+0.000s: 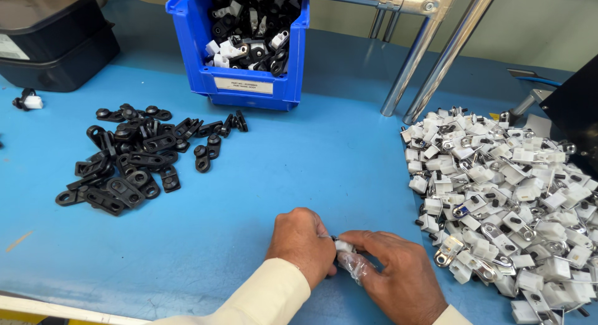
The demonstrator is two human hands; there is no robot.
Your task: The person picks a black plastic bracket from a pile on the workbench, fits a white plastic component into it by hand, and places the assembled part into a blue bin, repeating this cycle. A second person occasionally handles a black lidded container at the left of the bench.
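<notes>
Both my hands pinch one small white clip low on the blue table.

From the head camera: my left hand [303,241] is curled into a loose fist, its fingertips closed on the white clip [344,245], and my right hand [393,270] meets it from the other side, thumb and forefinger nipped onto the same piece; something clear and shiny covers my right fingertips [356,267]. The clip sits between the two hands, just above the table [280,169], near its front edge. A big heap of white clips with metal tabs [504,200] lies just beside my right hand. A scatter of black links [134,160] lies well apart to the left. A blue bin [246,82] of mixed parts stands at the back, beside slanted metal tubes [430,57].
</notes>
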